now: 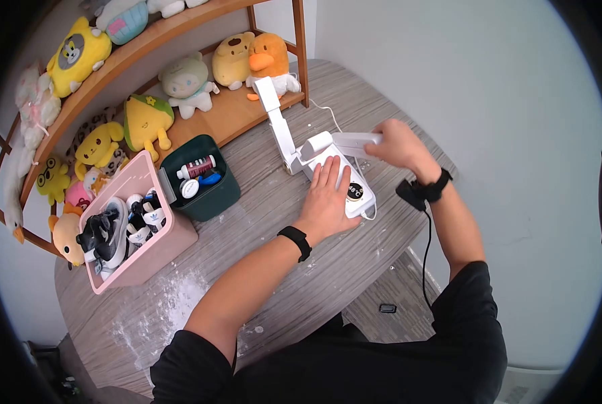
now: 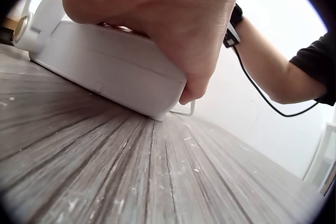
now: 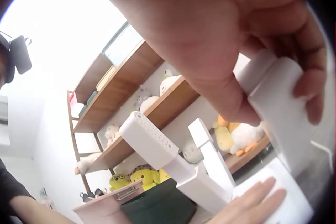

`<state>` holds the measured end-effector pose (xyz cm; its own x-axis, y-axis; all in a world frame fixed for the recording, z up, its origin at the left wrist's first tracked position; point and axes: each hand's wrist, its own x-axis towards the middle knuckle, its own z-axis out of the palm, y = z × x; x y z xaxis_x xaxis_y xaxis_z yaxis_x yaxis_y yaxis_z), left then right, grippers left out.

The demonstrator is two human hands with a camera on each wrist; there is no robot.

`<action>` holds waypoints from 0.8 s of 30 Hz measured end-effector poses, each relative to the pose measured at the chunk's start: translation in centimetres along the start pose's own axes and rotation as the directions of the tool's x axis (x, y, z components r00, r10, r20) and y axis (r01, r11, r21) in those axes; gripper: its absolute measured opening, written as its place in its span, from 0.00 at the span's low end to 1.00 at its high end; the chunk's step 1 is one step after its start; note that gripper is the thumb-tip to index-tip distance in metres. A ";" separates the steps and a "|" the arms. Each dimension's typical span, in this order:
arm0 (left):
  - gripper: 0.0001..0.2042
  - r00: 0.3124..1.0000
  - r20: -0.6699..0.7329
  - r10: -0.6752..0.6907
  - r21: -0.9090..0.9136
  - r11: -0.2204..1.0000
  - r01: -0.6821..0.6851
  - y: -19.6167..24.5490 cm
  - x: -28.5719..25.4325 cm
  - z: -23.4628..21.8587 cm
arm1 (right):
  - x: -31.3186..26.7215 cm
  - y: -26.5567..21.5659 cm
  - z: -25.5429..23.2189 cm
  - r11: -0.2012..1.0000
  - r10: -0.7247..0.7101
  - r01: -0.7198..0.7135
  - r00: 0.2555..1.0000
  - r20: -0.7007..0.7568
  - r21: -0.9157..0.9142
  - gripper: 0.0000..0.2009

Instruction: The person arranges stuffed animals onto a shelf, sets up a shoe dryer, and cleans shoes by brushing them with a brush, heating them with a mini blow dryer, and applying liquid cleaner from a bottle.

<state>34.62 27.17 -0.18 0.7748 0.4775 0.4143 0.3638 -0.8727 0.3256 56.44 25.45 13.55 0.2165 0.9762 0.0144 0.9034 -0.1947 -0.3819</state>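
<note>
On desk (image 1: 264,178), near green bin (image 1: 223,196): white folding shoe dryer (image 1: 355,176), lit display (image 1: 355,192) facing up. Left grip (image 1: 325,200) laid over base, fingers extended, grasping nothing. Right grip (image 1: 400,143) curled closed round held arm (image 1: 353,142); other arms (image 1: 282,132) raised. Step in hand looks like adjusting held arm, base steadied; next move likely calls for gentle turning force against that steadying. Farther out: pink bin (image 1: 163,246) of shoes (image 1: 117,236), plush toys (image 1: 186,82) on shelf (image 1: 228,120).

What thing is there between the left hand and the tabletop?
The white shoe dryer's base lies there; the left wrist view shows it under the left hand and on the tabletop.
</note>
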 end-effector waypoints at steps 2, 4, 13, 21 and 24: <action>0.55 1.000 0.002 0.003 0.000 1.000 -0.003 0.0 0.2 -0.1 | 2.2 -1.6 -1.5 0.996 -0.055 0.052 0.998 -0.040 -0.066 0.17; 0.54 1.000 0.006 -0.007 -0.007 1.000 0.007 0.2 0.1 -0.1 | 4.8 -3.2 -2.6 0.996 -0.068 0.069 0.998 0.009 -0.051 0.16; 0.54 1.000 0.018 -0.012 -0.024 1.000 0.013 0.2 0.0 -0.1 | 17.7 -8.7 -3.1 0.960 -0.007 0.076 0.970 0.245 -0.270 0.21; 0.54 0.999 0.031 -0.032 -0.038 0.999 0.033 0.3 0.0 -0.4 | 22.6 -11.5 -0.8 0.829 0.102 0.097 0.942 0.320 -0.551 0.24; 0.54 0.999 0.017 -0.035 -0.049 0.998 0.036 0.2 -0.1 -0.5 | 21.5 -10.7 -0.4 0.864 0.063 0.085 0.960 0.273 -0.496 0.23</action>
<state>34.42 26.99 0.26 0.7700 0.5063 0.3882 0.3658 -0.8489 0.3815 51.59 48.51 18.31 0.1635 0.9511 -0.2621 0.9825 -0.1330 0.1301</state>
